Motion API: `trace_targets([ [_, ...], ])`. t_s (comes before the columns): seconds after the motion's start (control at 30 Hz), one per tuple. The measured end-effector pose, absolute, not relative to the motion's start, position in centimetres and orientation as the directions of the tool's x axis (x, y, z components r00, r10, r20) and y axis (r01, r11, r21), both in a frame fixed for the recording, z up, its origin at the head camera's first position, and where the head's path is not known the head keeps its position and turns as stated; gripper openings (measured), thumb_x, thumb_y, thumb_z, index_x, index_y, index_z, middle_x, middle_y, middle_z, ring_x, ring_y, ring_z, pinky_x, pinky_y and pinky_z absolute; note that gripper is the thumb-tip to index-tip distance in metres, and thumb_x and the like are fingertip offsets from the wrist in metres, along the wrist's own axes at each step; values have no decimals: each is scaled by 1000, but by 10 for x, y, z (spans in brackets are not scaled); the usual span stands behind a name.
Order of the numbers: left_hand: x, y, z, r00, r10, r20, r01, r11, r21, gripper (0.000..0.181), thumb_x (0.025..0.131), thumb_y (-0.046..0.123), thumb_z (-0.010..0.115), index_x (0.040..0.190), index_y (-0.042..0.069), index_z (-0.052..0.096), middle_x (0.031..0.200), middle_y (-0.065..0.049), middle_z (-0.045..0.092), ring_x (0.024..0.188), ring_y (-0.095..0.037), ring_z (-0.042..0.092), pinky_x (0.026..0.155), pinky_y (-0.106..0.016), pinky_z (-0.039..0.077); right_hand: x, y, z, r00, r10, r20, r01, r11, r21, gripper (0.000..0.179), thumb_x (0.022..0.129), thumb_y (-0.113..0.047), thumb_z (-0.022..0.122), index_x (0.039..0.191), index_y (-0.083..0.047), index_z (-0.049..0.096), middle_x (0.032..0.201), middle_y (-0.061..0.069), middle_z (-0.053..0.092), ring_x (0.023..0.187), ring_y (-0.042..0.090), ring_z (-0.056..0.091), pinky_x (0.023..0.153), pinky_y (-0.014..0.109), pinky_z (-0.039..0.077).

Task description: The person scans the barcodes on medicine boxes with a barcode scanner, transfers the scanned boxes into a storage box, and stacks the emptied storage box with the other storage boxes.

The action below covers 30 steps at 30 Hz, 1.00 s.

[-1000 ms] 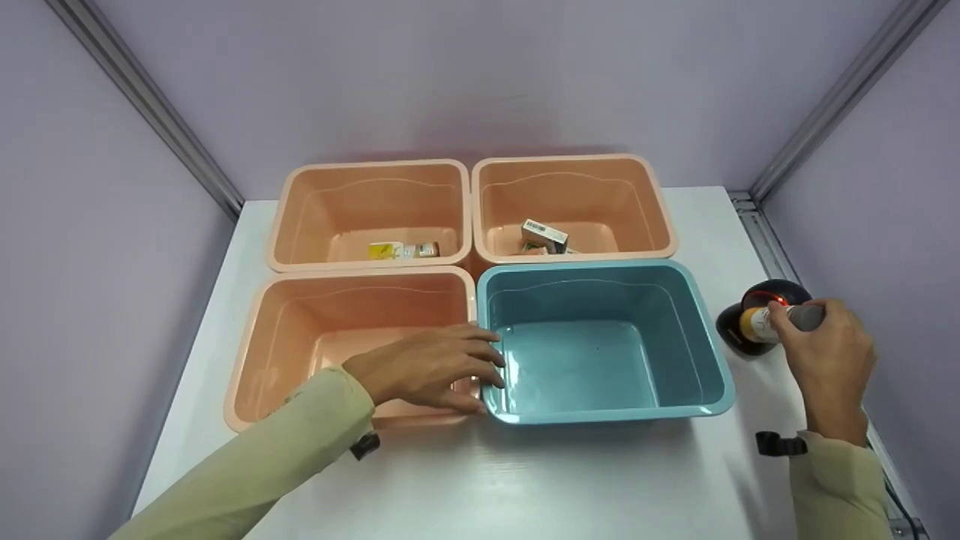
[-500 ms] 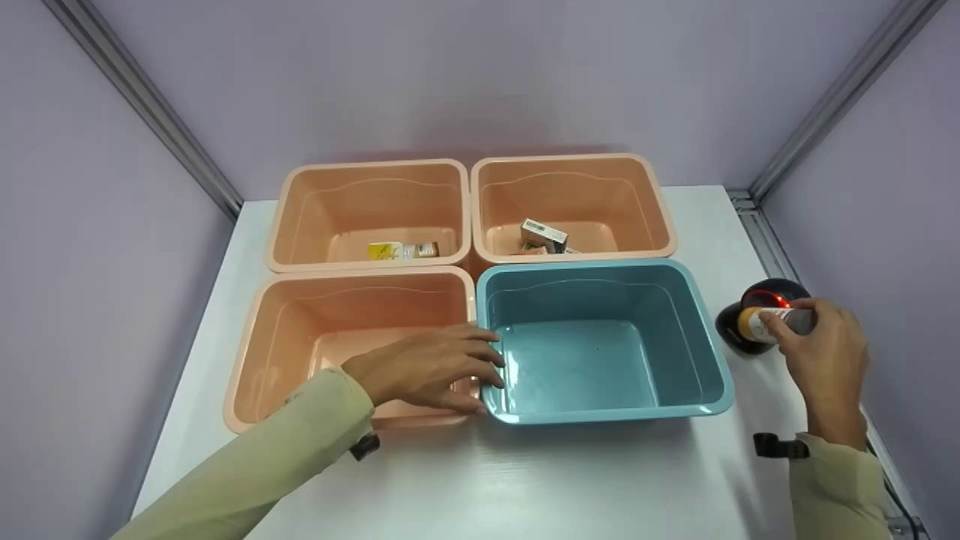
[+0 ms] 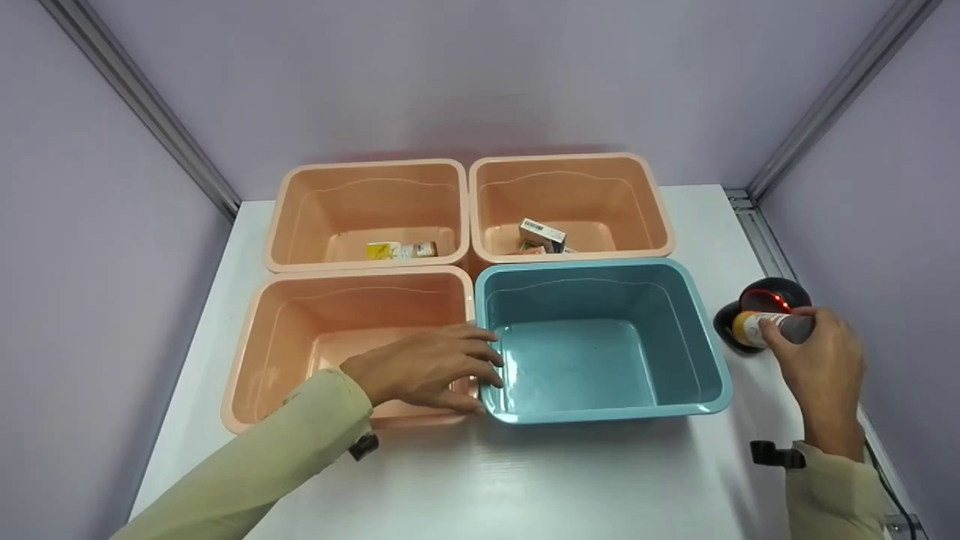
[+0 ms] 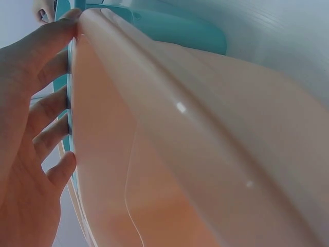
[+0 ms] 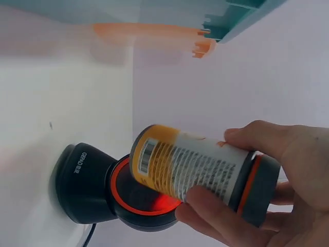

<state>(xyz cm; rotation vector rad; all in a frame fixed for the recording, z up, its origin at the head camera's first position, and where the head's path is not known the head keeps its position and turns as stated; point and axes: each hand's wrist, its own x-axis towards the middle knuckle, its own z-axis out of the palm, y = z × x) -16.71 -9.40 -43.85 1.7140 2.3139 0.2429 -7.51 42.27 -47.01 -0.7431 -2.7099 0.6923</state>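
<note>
A small bottle (image 5: pixel 190 159) with a yellow and white printed label and a dark grey cap is held in my right hand (image 3: pixel 829 367), thumb and fingers around its cap end. It lies tilted in front of a black barcode scanner (image 5: pixel 82 182) whose ring glows red; a barcode shows on its label near the yellow end. My left hand (image 3: pixel 431 367) rests with spread, relaxed fingers on the meeting rims of the front-left orange bin (image 3: pixel 244 352) and the blue bin (image 3: pixel 716 360). No object is in that hand.
Behind stand two more orange bins. The left one (image 3: pixel 277 217) contains a yellow-and-white box and a small bottle; the right one (image 3: pixel 660 210) contains a white box (image 3: pixel 542 235) and other small packs. Walls enclose the white table (image 3: pixel 495 480). A cable runs along the right edge.
My right hand has shifted slightly left and toward me with the bottle, baring more of the scanner's red ring. The left hand stays in place on the rims.
</note>
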Motion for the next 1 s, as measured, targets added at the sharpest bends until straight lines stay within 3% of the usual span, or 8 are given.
trace_targets([
  [0.3,-168,-94,-439,-270,958,-97,920,286,268,43,103,48,74,140,26,74,153,2,67,160,-28,43,133,-47,37,-77,426,-466,-854,515,78,430,781,-453,65,105,-39,66,142,13,56,133,42,62,112,59,61,88,67,57],
  [0.47,-168,-94,-439,-268,960,-83,917,281,282,42,102,46,76,139,25,75,151,1,68,159,-29,45,133,-48,37,-77,423,-464,-840,516,167,399,796,-455,61,103,-39,70,135,12,61,125,40,66,108,57,63,79,62,52],
  [0.67,-168,-94,-439,-278,956,-92,910,293,294,44,101,47,77,139,25,75,152,0,68,160,-29,44,133,-49,38,-74,415,-465,-807,545,228,399,787,-470,60,101,-39,71,133,10,60,125,38,63,113,57,61,91,71,53],
  [1.0,-167,-94,-437,-288,951,-110,899,308,311,45,102,48,76,141,26,74,154,2,66,162,-27,41,134,-50,36,-70,407,-467,-776,562,285,394,785,-478,58,99,-37,73,131,10,61,123,38,62,110,58,61,92,74,53],
])
